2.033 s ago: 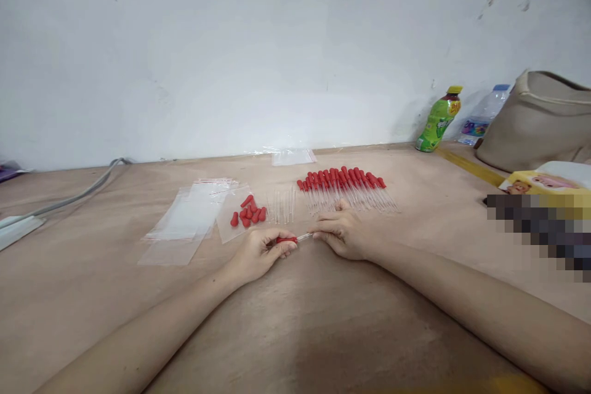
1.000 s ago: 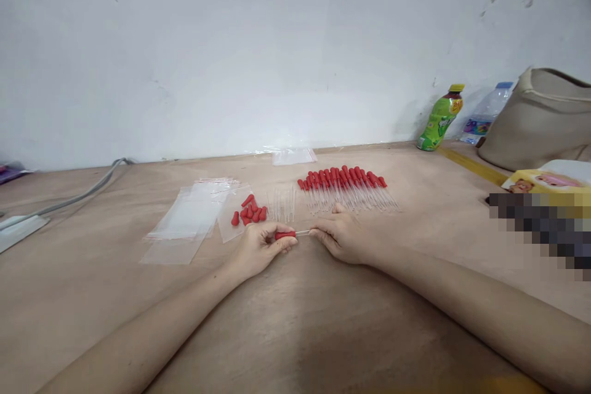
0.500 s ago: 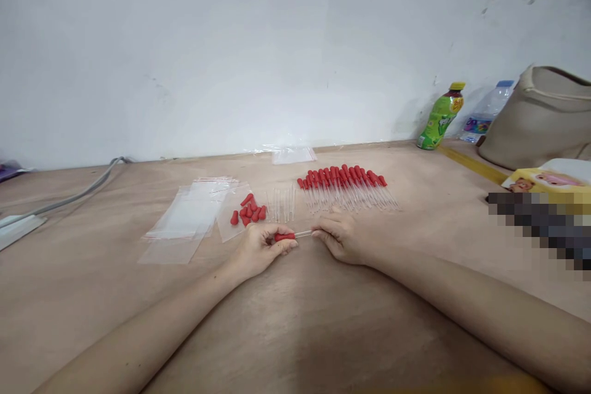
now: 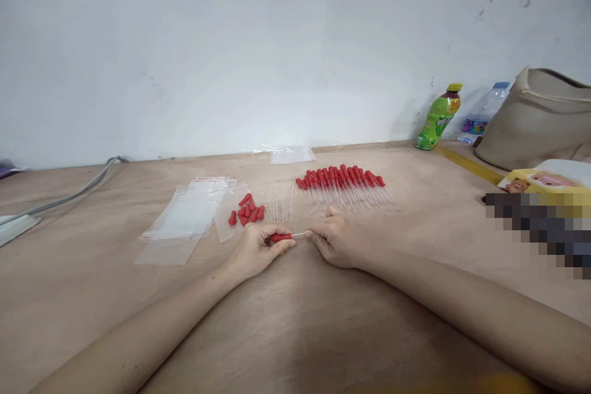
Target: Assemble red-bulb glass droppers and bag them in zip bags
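We see a wooden table (image 4: 323,320), with clear plastic bags (image 4: 184,218) at its left and a row of finished droppers (image 4: 344,188) beyond the hands. Loose bulbs (image 4: 247,212) and bare tubes (image 4: 279,204) lie between the two. The left hand (image 4: 256,249) is closed around a red bulb (image 4: 280,237). The right hand (image 4: 335,240) pinches the glass tube (image 4: 298,235) meeting it, low over the table's middle. How deep the tube sits, we cannot tell.

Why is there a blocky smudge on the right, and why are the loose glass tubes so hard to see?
Head view: the pixelated patch hides whatever lies there; the loose glass tubes are clear and nearly vanish against the table in soft, even light; the pinched dropper looks sharp.
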Demonstrator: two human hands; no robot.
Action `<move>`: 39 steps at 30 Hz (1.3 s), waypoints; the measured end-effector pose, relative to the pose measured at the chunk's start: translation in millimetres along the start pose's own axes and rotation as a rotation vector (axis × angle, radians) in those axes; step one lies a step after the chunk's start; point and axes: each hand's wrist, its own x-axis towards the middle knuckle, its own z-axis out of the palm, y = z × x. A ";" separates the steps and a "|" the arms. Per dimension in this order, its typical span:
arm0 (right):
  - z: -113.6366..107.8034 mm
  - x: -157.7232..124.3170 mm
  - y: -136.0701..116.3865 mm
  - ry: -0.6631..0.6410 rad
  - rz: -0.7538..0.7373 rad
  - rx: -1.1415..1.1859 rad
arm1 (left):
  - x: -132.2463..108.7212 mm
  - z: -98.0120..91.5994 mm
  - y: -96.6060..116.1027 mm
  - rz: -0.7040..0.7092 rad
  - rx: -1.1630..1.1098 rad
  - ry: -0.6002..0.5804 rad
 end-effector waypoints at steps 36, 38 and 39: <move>-17.3 51.4 68.2 -0.016 0.840 -0.293 | 3.4 -1.4 3.9 -0.081 0.049 -0.016; -17.2 49.2 69.5 -0.045 0.835 -0.319 | 3.7 -1.7 4.1 -0.084 0.047 -0.025; -17.2 48.5 69.7 -0.055 0.831 -0.331 | 3.7 -1.7 4.2 -0.084 0.045 -0.027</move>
